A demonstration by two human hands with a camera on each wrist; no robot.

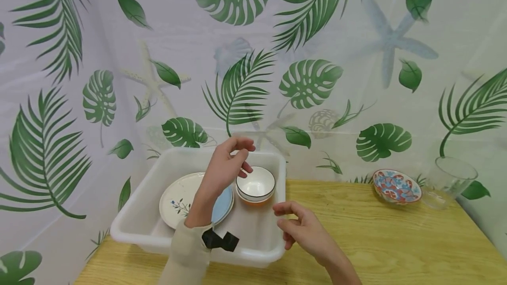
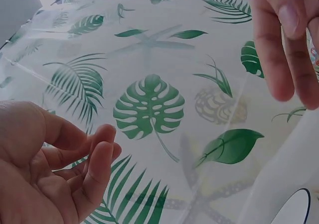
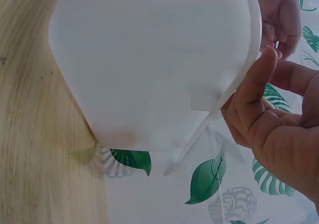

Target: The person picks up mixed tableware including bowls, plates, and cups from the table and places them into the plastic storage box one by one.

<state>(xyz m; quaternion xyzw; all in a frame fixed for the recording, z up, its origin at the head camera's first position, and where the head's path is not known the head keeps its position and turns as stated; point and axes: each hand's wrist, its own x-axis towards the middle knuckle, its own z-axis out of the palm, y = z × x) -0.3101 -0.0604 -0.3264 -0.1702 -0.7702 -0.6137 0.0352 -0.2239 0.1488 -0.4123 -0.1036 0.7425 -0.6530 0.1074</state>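
Observation:
My left hand (image 1: 225,166) hangs over the white plastic tub (image 1: 245,256), fingers loosely curled and holding nothing. Just to its right, inside the tub, a white bowl (image 1: 256,181) with a dark rim sits in an orange-sided bowl (image 1: 255,202). Under the left forearm lie a cream plate (image 1: 174,197) with a flower sprig and a light blue plate (image 1: 224,201), both partly hidden. My right hand (image 1: 305,231) is beside the tub's right wall, fingers bent and empty. In the right wrist view its fingertips (image 3: 269,59) come right up to the tub's rim.
A wooden table (image 1: 356,232) carries everything. At its back right stand a red-and-blue patterned bowl (image 1: 397,187) and a clear glass (image 1: 455,177). A leaf-printed curtain (image 1: 253,34) hangs behind and down both sides.

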